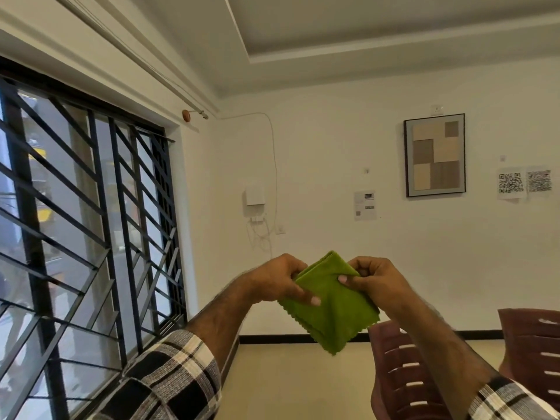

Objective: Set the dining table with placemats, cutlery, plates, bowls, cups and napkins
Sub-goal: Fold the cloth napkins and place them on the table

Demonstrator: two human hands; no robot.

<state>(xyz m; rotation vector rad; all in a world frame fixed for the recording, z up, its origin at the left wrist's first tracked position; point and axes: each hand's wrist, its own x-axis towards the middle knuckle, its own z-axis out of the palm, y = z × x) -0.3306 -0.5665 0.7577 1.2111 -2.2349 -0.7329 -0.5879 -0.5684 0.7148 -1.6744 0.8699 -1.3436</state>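
Left hand (277,280) and right hand (377,280) both pinching folded green napkin (330,310) mid-air, two brown chairs (403,371) below.

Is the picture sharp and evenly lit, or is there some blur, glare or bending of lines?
Head view: soft daylight from the window, no harsh glare; wide-angle lens curves the curtain rod; the green napkin, held by left hand and right hand, looks fairly sharp.

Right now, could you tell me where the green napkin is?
In the head view, the green napkin is held in the air, low centre, between the left hand and right hand.
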